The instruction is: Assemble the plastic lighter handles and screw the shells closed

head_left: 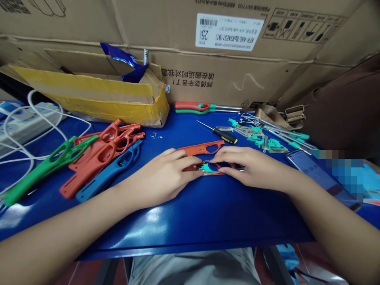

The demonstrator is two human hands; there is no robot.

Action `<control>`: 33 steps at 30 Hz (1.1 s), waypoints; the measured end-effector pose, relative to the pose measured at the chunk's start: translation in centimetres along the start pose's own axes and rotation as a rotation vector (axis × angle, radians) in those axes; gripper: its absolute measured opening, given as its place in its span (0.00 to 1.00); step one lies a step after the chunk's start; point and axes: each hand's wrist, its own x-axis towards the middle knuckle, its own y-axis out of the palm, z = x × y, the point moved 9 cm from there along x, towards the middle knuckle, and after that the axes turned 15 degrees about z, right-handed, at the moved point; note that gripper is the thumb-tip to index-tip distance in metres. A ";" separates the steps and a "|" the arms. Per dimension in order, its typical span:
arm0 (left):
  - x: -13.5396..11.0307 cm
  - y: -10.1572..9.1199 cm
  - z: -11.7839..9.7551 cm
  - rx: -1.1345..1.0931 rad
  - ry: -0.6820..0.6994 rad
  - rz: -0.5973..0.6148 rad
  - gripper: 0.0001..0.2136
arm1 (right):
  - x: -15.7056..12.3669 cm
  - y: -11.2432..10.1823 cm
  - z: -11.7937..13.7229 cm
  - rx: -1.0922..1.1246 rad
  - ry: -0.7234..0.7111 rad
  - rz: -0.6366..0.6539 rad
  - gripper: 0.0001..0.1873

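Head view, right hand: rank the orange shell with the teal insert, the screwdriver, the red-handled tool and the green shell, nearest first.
1. orange shell with the teal insert: centre, at the right hand fingertips.
2. screwdriver: just behind the hand.
3. red-handled tool: at the back, against the cardboard box.
4. green shell: far left.

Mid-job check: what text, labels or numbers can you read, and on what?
White label on cardboard box: "25", "KFR-46G/BpR3AES1 (B1)", mirrored; small print unreadable.
Box print: "师傅您辛苦了!", mirrored; second line unclear.
Orange handle in left hand and right hand: no text.
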 end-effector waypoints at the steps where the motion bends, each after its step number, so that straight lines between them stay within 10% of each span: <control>1: 0.0 0.0 0.0 0.004 0.002 -0.001 0.16 | 0.0 -0.1 0.0 -0.002 0.000 -0.004 0.12; 26: -1.5 -2.1 2.7 -0.168 -0.014 0.006 0.08 | -0.2 0.0 -0.1 -0.084 0.037 0.023 0.04; 33: -1.6 -1.8 4.1 -0.360 0.029 0.079 0.09 | -0.3 -1.0 0.6 -0.203 0.035 -0.115 0.15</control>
